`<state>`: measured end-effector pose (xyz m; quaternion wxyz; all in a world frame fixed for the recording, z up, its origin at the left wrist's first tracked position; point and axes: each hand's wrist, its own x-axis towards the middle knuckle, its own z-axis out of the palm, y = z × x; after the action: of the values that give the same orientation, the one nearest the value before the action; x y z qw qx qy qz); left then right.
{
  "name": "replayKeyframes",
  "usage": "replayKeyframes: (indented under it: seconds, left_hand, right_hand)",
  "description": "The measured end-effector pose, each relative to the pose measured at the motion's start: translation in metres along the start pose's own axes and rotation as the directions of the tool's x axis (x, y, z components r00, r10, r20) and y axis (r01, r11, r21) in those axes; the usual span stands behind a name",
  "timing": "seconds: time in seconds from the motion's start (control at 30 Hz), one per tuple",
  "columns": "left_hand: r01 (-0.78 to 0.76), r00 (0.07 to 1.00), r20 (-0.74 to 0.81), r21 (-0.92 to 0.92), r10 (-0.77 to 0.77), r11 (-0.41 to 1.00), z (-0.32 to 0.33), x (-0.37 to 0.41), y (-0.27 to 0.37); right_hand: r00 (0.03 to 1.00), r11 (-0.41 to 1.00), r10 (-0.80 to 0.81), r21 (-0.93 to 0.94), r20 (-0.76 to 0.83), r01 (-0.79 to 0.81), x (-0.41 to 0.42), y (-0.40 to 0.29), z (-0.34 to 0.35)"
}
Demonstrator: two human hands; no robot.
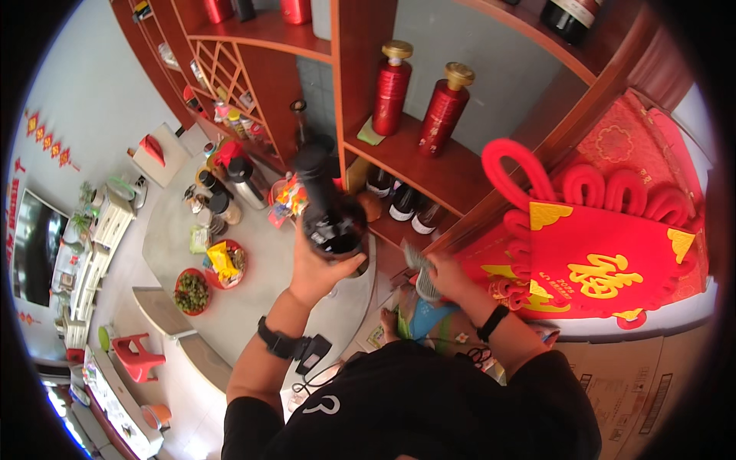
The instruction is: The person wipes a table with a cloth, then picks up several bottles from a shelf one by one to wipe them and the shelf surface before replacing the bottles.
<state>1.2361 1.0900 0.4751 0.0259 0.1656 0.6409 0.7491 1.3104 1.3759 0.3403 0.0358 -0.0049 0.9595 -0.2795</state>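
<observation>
My left hand (315, 267) grips a dark glass bottle (336, 224) around its lower body. The bottle is held in the air before the cabinet, its neck pointing up and away from me. In my right hand (454, 276) is a grey cloth (426, 280), bunched in the fingers and hanging down. It is apart from the bottle. Two red bottles with gold caps, a left one (392, 86) and a right one (444, 109), stand on the wooden cabinet shelf (414, 155) beyond my hands.
Several dark bottles (402, 201) stand in the compartment below. At left, a round table (270, 310) carries a thermos (247, 181), a bowl of grapes (192, 292) and a snack bowl (226, 261). Red festive decorations (604, 253) fill the right side. A red stool (138, 356) stands on the floor.
</observation>
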Motion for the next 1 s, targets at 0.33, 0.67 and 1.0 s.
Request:
replayKeyframes:
  seconds: [0.33,0.67,1.0]
  left_hand:
    - [-0.169,0.956,0.217,-0.134,0.195,0.976,0.142,0.127,-0.047]
    - [-0.163,0.928,0.284,-0.277,0.243,0.947,0.223,0.188,-0.097]
    - [-0.23,0.936,0.242,-0.132,0.257,0.964,0.264,0.216,-0.13]
  right_hand:
    - [0.995,0.984,0.056,0.166,0.08,-0.068,-0.059,0.004,-0.053]
    - [0.982,0.971,0.008,0.232,0.19,-0.053,-0.058,0.017,-0.051]
    - [0.976,0.948,-0.003,0.312,0.22,-0.067,-0.045,0.027,-0.037]
